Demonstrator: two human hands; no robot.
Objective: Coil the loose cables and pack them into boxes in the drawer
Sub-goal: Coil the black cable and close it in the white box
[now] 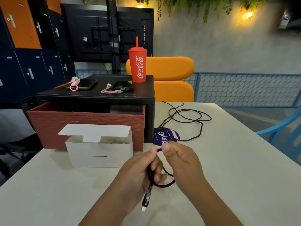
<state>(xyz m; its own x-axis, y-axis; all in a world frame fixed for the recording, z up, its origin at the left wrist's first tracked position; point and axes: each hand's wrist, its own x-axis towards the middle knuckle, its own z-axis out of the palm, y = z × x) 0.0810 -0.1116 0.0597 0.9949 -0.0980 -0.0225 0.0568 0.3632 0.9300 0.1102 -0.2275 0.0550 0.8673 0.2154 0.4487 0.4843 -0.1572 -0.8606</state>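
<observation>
The coiling has only just begun, by the look of it. The left hand (pixel 138 170) grips the black cable (pixel 187 115) near its plug end, fingers curled round a first small loop, with the plug (pixel 145 203) and its white tip hanging toward 6 o'clock. The right hand (pixel 179 160), just beside it at 3 o'clock, pinches the cable between thumb and forefinger at the top of that loop. Most of the cable lies loose on the table (pixel 236 168), sprawling in slack bends from the hands out toward 1 o'clock, so nearly all the winding is left. The white box (pixel 101 154) stands open at 10 o'clock from the hands, lid flap up; something pale may lie inside, but I cannot tell what. Behind it the red-brown drawer (pixel 88 121) is pulled out under the black stand (pixel 97 97). Two pink cables (pixel 109 91) rest on that stand, seemingly unpacked
</observation>
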